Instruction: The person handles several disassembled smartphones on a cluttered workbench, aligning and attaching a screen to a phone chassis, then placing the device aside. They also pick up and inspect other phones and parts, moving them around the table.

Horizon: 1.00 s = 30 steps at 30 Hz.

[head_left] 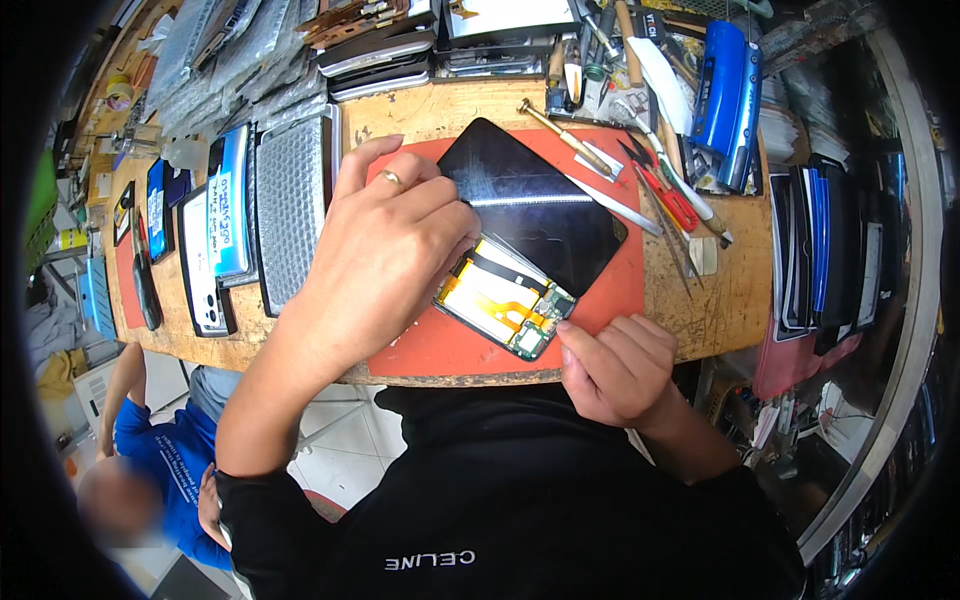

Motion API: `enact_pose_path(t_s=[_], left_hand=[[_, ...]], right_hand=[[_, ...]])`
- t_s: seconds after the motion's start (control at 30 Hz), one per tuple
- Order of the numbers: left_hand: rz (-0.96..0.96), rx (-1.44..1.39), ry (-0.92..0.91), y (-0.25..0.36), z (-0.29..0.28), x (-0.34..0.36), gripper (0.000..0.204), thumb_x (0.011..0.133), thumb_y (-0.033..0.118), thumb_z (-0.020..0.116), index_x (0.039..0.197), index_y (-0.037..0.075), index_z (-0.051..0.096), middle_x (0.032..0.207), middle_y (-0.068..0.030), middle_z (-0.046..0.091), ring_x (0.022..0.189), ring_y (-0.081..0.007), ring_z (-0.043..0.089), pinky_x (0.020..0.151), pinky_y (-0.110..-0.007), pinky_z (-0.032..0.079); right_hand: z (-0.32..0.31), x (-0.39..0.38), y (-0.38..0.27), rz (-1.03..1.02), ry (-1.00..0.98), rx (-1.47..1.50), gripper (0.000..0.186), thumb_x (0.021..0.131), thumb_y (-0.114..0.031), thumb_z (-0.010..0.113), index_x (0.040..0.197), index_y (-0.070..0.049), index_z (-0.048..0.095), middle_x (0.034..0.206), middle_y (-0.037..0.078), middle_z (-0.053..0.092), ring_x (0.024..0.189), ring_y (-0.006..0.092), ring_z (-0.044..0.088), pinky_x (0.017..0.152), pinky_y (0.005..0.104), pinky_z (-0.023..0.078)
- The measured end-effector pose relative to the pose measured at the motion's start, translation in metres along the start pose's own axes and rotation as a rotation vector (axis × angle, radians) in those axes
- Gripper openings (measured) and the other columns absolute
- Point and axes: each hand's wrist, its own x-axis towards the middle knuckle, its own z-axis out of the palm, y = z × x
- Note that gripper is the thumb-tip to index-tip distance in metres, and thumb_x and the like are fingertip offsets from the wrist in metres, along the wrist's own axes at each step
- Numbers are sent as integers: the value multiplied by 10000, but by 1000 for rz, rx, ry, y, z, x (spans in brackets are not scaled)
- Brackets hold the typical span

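An opened phone [500, 298] lies tilted on the red mat [440, 345], its pale battery, black and orange flex cables and green circuit board [540, 325] exposed. My left hand [405, 235], with a ring on one finger, reaches over the phone's upper left end. Its fingers are curled and most of their tips are hidden. Closed at the phone's lower right corner is my right hand [622, 372]; the index fingertip meets the edge by the board. I cannot make out what either hand pinches. A glossy black tablet-like panel [545, 205] lies just beyond the phone.
Right of the panel are a brass-coloured screwdriver [550, 125], red-handled pliers [670, 200] and tweezers [680, 255]. Bubble wrap [292, 200] and several phones lie left. Stacked devices [820, 250] stand right. A person in blue [170, 460] is at the lower left.
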Motion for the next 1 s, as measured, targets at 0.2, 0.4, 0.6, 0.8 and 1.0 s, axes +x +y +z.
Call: enact_pose_path(t_s=[0.2,0.4,0.6,0.8,1.0], left_hand=[[52,45,-89,-2,-11,19,109,791,46,773,854,76,689,836,-48,627,977,-271,646,1101,-471,426],[53,129,-121,6,-11,17,58,826,97,735,836,65,688,808,-51,604,955,-265,646,1080,-458,433],[61,28,-143,-1,-10,20,58,870,94,706,864,51,667,838,-77,591,949,-286,634,1045,-441,442],[63,94,-182,-2,-7,18,46,891,69,670,899,37,638,891,-101,585,986,-301,611,1066,-452,430],[19,106,-117,3,-7,15,91,846,49,705,919,50,651,897,-94,601,990,-300,624,1116,-487,408]], right_hand=[[-2,-1,1,7,23,-33,280,792,-46,777,1063,20,759,665,22,516,544,187,539,503,331,409],[-2,-14,9,274,147,632,338,865,-31,847,935,-64,518,685,42,585,547,179,573,500,313,439],[-10,-14,15,218,41,702,212,988,21,652,936,-45,458,682,50,579,556,156,539,530,280,427],[-9,-13,17,162,67,676,239,1044,-175,635,921,-35,486,667,39,549,545,148,516,515,284,401],[-8,-11,14,190,48,561,261,1007,-228,678,902,-16,567,659,50,548,540,167,511,503,299,387]])
